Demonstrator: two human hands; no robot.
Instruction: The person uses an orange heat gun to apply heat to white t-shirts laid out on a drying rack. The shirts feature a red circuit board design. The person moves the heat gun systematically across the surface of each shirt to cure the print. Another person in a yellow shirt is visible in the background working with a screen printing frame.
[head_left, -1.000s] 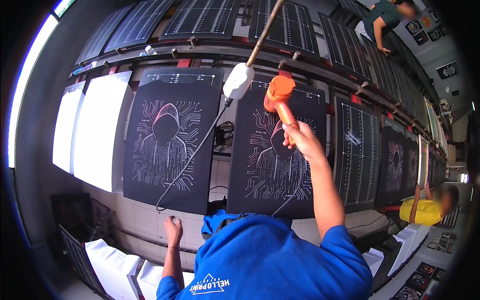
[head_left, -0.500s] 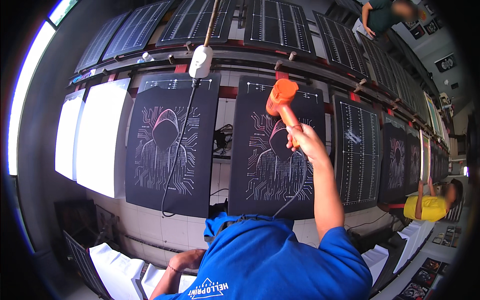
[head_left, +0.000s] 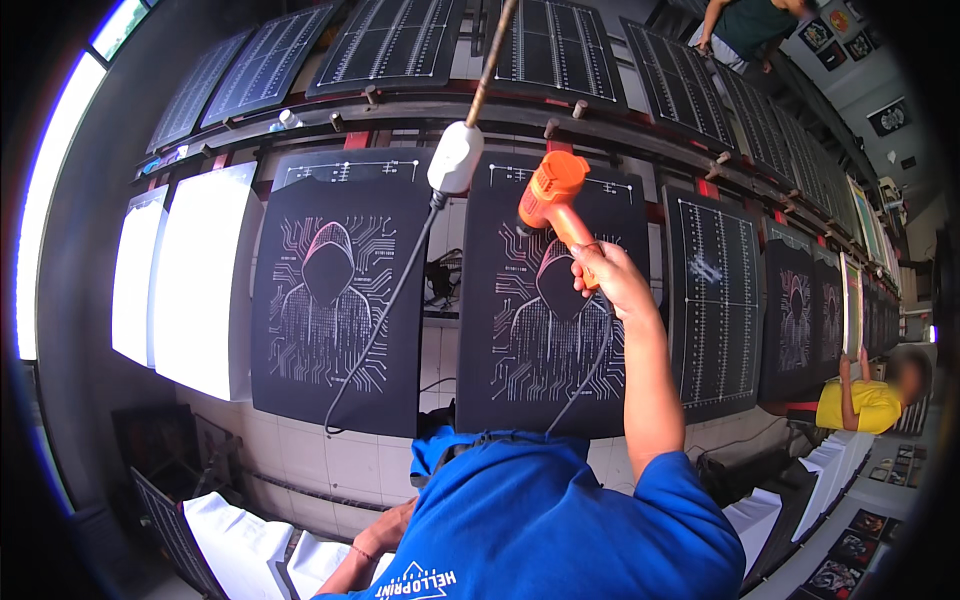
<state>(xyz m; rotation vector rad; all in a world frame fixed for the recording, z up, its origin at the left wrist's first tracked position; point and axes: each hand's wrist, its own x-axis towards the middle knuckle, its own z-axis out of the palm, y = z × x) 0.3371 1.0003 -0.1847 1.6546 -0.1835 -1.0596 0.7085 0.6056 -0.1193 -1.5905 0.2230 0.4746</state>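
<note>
My right hand (head_left: 615,280) is closed around the handle of an orange hair dryer (head_left: 557,192), held above a black shirt (head_left: 480,370) spread on a flat board. That shirt bears a pale line print of a hooded figure, with the dryer's nozzle pointing down near the top of it. From the handle a dark cord (head_left: 590,375) runs down toward my body. My left hand (head_left: 388,528) rests low beside my waist, its fingers partly hidden by my blue shirt, so I cannot tell what they do.
A white socket (head_left: 456,158) with a plugged-in cord hangs from above. Left of the dryer lies another printed black shirt (head_left: 285,370), then white-covered boards (head_left: 205,280). Black boards with ruled marks (head_left: 715,300) stand right and behind. Co-workers are at right, one in yellow (head_left: 860,405).
The hanging socket has swung right and nearer. The hair dryer has shifted slightly left and tilted, still in my right hand. My left hand has moved a little toward my waist.
</note>
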